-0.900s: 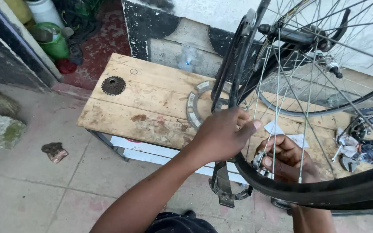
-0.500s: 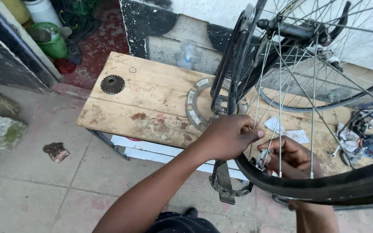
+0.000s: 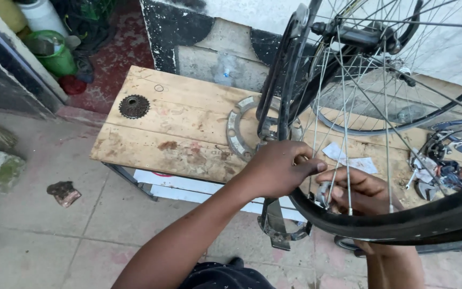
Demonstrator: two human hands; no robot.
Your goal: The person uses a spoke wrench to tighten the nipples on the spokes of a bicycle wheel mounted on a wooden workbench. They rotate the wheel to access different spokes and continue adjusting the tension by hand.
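A bicycle wheel (image 3: 402, 225) with a black tyre and thin metal spokes stands upright in a black fork or stand (image 3: 282, 107) over a wooden bench. My left hand (image 3: 279, 168) reaches in from the lower left and pinches a spoke (image 3: 316, 123) near the rim with its fingertips. My right hand (image 3: 362, 190) comes up from below behind the spokes, fingers curled around a small metal tool (image 3: 323, 192) at the rim. Part of the right hand is hidden by the tyre.
The wooden bench (image 3: 177, 128) carries a dark cassette sprocket (image 3: 134, 106), a grey metal ring (image 3: 236, 128), paper scraps (image 3: 348, 158) and a heap of small parts and tools (image 3: 445, 171). A green bucket (image 3: 57, 53) stands at far left; a rag (image 3: 63, 192) lies on the concrete floor.
My left hand has slid right along the wheel, from flat against the stand to pinching a spoke. My right hand has shifted slightly up toward the rim.
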